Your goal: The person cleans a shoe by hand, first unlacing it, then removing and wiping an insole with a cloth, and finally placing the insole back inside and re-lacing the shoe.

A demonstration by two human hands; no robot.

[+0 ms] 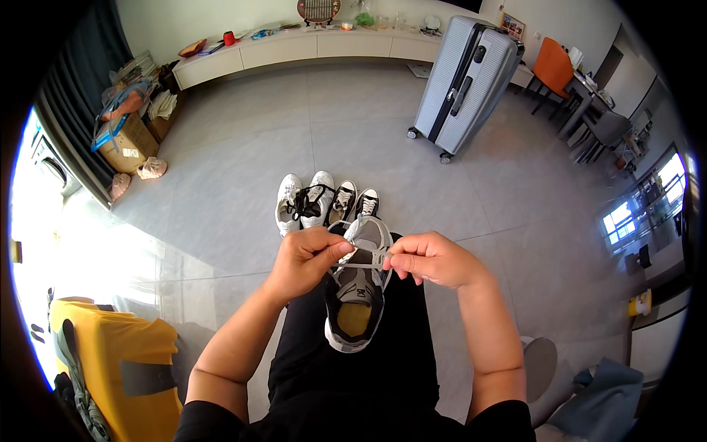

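Observation:
A grey and white sneaker (354, 333) rests on my lap, its toe pointing away from me and its yellow insole showing. Above its tongue, a light grey shoelace (372, 251) stretches between my two hands. My left hand (309, 254) pinches the lace at the shoe's left side. On the right, my right hand (433, 259) grips the lace between thumb and fingers. Beyond the toe, a pair of white shoes with black laces (315, 199) stands on the floor beside a pair of black and white canvas sneakers (367, 202).
A silver suitcase (460, 88) stands upright at the far right. Along the back wall runs a low white cabinet (280, 55). Cardboard boxes (129, 144) sit at the left by a dark curtain. Yellow cloth (110, 368) lies at the near left, and a blue-grey cloth (604, 401) at the near right.

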